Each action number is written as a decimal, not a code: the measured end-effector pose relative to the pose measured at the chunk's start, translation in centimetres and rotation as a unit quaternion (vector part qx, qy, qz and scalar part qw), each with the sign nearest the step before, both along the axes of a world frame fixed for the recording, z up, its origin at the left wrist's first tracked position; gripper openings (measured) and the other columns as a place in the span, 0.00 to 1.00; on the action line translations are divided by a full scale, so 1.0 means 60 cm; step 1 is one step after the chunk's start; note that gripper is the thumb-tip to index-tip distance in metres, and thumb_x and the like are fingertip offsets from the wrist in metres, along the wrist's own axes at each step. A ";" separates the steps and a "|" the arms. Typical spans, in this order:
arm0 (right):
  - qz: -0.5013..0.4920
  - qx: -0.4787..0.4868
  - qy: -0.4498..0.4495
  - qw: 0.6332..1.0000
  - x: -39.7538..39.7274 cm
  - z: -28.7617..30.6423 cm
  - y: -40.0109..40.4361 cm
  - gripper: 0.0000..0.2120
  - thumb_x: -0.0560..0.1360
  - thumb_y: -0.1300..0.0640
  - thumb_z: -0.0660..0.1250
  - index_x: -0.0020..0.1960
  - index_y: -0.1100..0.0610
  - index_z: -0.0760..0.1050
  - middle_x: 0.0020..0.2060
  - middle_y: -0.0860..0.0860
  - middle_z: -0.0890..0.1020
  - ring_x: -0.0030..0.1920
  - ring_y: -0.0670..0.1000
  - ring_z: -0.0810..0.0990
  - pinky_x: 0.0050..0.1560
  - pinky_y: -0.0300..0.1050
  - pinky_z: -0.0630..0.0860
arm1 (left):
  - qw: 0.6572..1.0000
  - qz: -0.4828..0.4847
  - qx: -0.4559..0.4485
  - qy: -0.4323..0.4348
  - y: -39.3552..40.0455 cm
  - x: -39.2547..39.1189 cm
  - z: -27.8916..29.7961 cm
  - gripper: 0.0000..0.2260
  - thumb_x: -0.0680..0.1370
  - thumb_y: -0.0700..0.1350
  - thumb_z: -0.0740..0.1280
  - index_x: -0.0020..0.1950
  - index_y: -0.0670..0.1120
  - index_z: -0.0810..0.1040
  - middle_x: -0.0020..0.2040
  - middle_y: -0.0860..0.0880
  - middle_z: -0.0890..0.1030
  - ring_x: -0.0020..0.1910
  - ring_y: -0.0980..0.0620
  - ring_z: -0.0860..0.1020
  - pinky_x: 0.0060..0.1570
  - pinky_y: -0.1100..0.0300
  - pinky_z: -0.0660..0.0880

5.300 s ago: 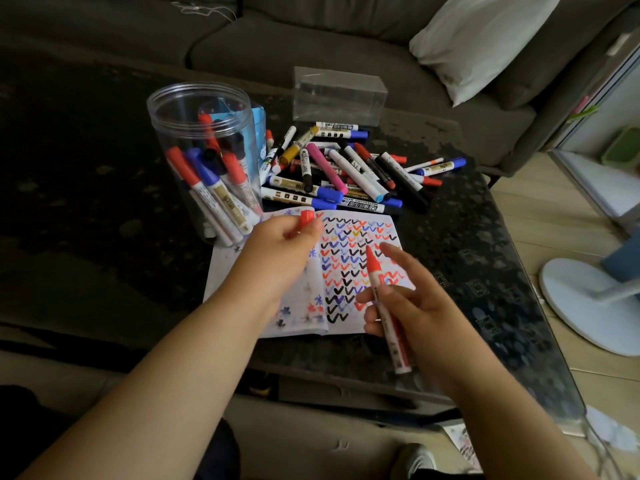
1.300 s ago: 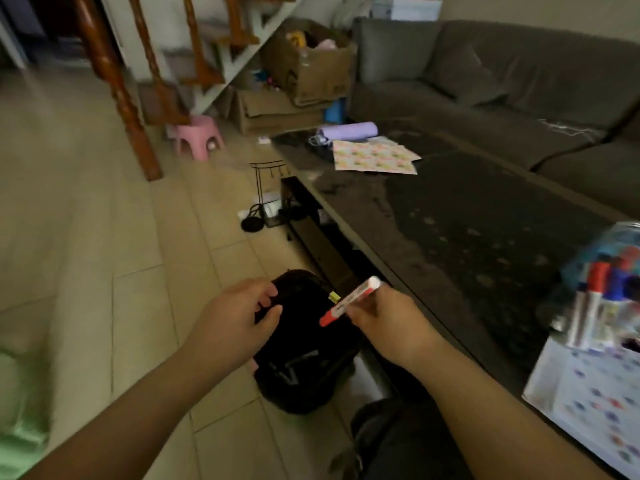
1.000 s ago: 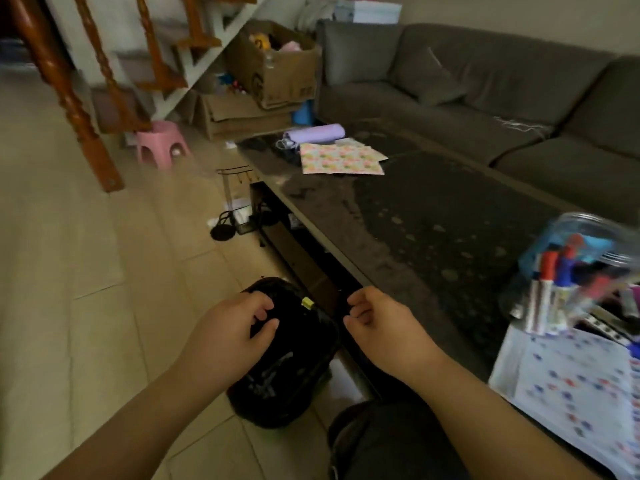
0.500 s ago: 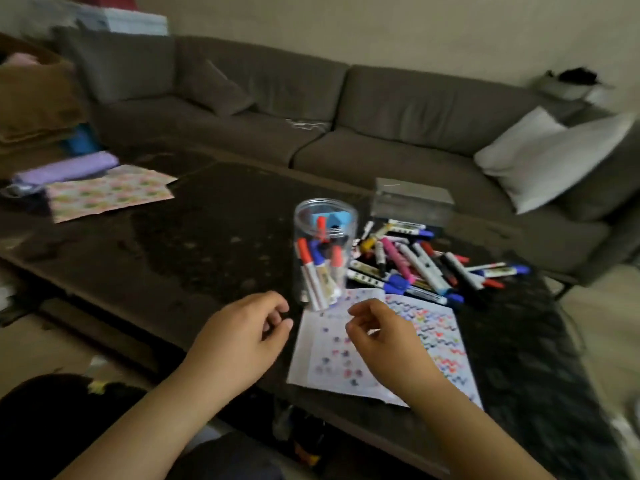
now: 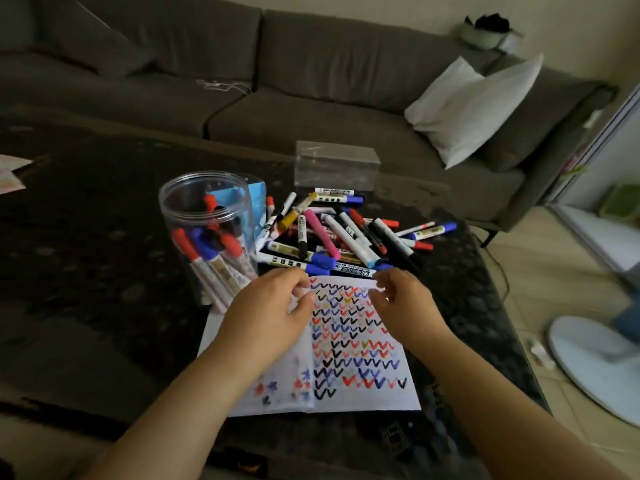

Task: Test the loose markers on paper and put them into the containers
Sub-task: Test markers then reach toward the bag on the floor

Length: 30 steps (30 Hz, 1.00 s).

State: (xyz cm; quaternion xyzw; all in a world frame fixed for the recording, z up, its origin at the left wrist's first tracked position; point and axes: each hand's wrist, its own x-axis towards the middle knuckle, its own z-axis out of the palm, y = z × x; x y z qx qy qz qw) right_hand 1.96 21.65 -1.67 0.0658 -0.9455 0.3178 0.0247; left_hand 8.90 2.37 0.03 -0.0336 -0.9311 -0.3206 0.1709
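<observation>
Both hands hover over the paper (image 5: 360, 344), near the loose markers (image 5: 346, 237). The left hand (image 5: 273, 313) and right hand (image 5: 405, 306) hold nothing, fingers loosely curled.

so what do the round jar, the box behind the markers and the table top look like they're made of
Round jar: clear, glossy, probably plastic; the markers inside show through its wall. Box: thin clear sheet with sharp folded edges, likely plastic; the sofa shows through it. Table top: dark, mottled and shiny, perhaps glass or polished stone; the reflections alone leave that open.
</observation>
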 end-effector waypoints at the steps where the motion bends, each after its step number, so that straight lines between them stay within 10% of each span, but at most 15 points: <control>1: 0.001 0.017 0.008 1.000 -0.014 -0.003 -0.003 0.16 0.77 0.55 0.64 0.64 0.55 0.72 0.56 0.51 0.75 0.48 0.46 0.73 0.47 0.36 0.69 | 1.000 0.003 0.006 -0.002 -0.001 -0.003 -0.005 0.04 0.75 0.44 0.66 0.49 0.49 0.77 0.43 0.58 0.75 0.41 0.59 0.73 0.41 0.64 0.69; 6: 0.006 0.064 0.040 0.997 -0.084 -0.020 -0.038 0.18 0.79 0.55 0.61 0.68 0.56 0.70 0.65 0.54 0.70 0.64 0.55 0.70 0.62 0.46 0.71 | 1.000 0.011 0.006 -0.029 -0.002 -0.007 -0.024 0.06 0.76 0.47 0.66 0.51 0.50 0.77 0.44 0.58 0.75 0.42 0.60 0.73 0.37 0.74 0.66; 14: -0.012 0.089 -0.007 0.996 -0.159 -0.019 -0.120 0.17 0.79 0.48 0.60 0.47 0.62 0.77 0.35 0.53 0.75 0.36 0.51 0.72 0.31 0.41 0.65 | 0.999 0.026 0.021 -0.041 0.007 -0.014 -0.025 0.05 0.77 0.47 0.64 0.52 0.50 0.77 0.46 0.57 0.76 0.42 0.61 0.72 0.43 0.66 0.69; 22: -0.067 0.033 -0.077 0.994 -0.120 0.022 -0.107 0.18 0.77 0.46 0.63 0.34 0.57 0.71 0.27 0.50 0.71 0.26 0.48 0.69 0.25 0.38 0.62 | 0.995 0.039 0.064 -0.064 0.001 -0.012 -0.022 0.05 0.78 0.46 0.62 0.50 0.50 0.77 0.44 0.57 0.77 0.42 0.58 0.75 0.43 0.63 0.73; 27: -0.048 -0.191 -0.191 0.962 0.037 0.042 -0.061 0.11 0.74 0.46 0.67 0.42 0.53 0.81 0.26 0.50 0.74 0.22 0.43 0.64 0.22 0.35 0.63 | 0.969 0.030 0.214 -0.124 0.005 -0.013 -0.019 0.10 0.81 0.47 0.58 0.46 0.49 0.77 0.42 0.52 0.82 0.42 0.55 0.79 0.47 0.54 0.77; 30: -0.015 -0.233 -0.225 0.946 0.111 0.023 -0.047 0.10 0.75 0.48 0.66 0.40 0.51 0.82 0.34 0.50 0.83 0.28 0.42 0.75 0.31 0.30 0.71 | 0.898 0.028 0.394 -0.196 0.019 -0.008 -0.013 0.12 0.82 0.51 0.55 0.50 0.51 0.76 0.46 0.54 0.82 0.45 0.56 0.81 0.49 0.54 0.78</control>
